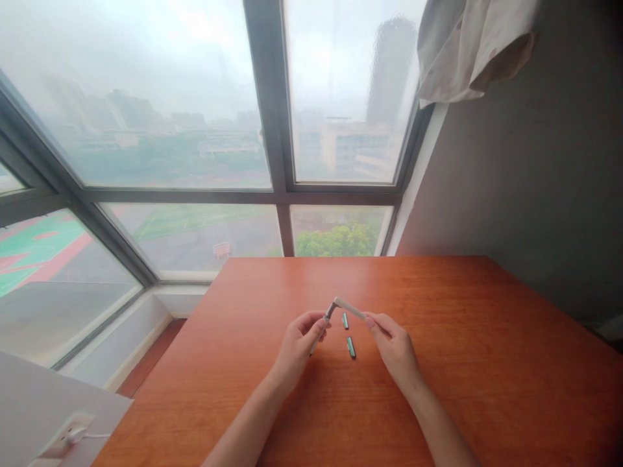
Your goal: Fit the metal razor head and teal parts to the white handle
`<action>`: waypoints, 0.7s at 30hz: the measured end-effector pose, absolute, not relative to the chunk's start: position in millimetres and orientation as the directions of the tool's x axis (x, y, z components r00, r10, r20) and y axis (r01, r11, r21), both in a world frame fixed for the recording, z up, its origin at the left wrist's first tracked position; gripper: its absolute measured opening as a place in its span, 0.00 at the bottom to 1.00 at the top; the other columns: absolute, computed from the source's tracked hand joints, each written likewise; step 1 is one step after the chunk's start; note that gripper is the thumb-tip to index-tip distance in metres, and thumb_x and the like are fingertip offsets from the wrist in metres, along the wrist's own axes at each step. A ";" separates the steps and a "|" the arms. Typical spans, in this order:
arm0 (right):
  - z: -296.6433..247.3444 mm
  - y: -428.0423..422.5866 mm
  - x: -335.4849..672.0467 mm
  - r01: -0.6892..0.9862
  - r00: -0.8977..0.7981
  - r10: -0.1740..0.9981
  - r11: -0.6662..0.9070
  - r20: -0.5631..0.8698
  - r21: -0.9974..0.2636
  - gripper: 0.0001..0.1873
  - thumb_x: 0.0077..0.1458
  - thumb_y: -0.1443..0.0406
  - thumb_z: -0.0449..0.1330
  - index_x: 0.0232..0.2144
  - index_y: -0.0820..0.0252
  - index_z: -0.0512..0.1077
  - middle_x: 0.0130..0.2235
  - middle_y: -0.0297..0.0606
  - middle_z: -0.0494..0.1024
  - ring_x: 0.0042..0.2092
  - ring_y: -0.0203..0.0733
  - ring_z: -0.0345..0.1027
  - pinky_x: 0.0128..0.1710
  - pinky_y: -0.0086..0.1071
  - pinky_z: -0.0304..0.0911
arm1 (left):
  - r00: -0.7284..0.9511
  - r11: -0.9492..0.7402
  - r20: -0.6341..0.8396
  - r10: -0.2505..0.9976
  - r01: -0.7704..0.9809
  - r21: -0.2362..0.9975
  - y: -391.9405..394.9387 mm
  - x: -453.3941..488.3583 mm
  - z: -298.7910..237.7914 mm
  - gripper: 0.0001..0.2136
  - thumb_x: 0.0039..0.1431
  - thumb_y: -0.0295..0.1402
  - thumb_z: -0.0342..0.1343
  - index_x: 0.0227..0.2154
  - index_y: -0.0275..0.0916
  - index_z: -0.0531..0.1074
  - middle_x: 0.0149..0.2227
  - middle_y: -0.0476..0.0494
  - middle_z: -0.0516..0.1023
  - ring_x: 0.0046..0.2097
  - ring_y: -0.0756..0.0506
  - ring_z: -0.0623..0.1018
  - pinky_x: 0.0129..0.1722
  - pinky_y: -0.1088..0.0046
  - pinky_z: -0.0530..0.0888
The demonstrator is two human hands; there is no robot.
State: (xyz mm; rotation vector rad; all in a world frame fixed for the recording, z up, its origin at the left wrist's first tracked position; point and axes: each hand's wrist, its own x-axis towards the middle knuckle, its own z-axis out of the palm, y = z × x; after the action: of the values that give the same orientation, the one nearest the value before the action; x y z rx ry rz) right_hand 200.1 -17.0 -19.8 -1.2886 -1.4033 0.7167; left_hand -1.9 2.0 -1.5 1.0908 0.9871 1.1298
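Observation:
Both my hands are raised just above a wooden table (438, 389). My left hand (299, 344) pinches a slim grey piece (327, 314). My right hand (394, 344) pinches a pale flat strip (349, 308). The two pieces meet at an angle at their far ends, like a hinge, so they may be parts of one thing. Two small green batteries (345, 320) (351, 347) lie on the table between my hands, one behind the other, untouched.
A large window (272, 162) fills the wall behind the table. A grey wall (535, 194) stands on the right, with a pale cloth (472, 45) hanging at its top. A white surface with a plug (68, 431) sits at the lower left.

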 end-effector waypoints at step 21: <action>-20.8 -16.7 200.6 0.334 0.149 0.948 0.221 0.282 -0.917 0.21 0.57 0.52 0.54 0.37 0.61 0.78 0.33 0.39 0.78 0.37 0.43 0.71 0.36 0.30 0.64 | 0.160 0.055 -0.034 0.987 -0.129 0.990 3.1 -2.5 -5.8 0.17 0.51 0.42 0.60 0.37 0.34 0.77 0.29 0.43 0.76 0.28 0.50 0.68 0.27 0.76 0.65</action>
State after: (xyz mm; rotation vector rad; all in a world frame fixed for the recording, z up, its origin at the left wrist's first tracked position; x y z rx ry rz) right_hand 200.6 -16.7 -20.8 -1.3190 -1.3944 0.7056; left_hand -2.5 3.1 -5.8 1.1501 1.0181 1.1207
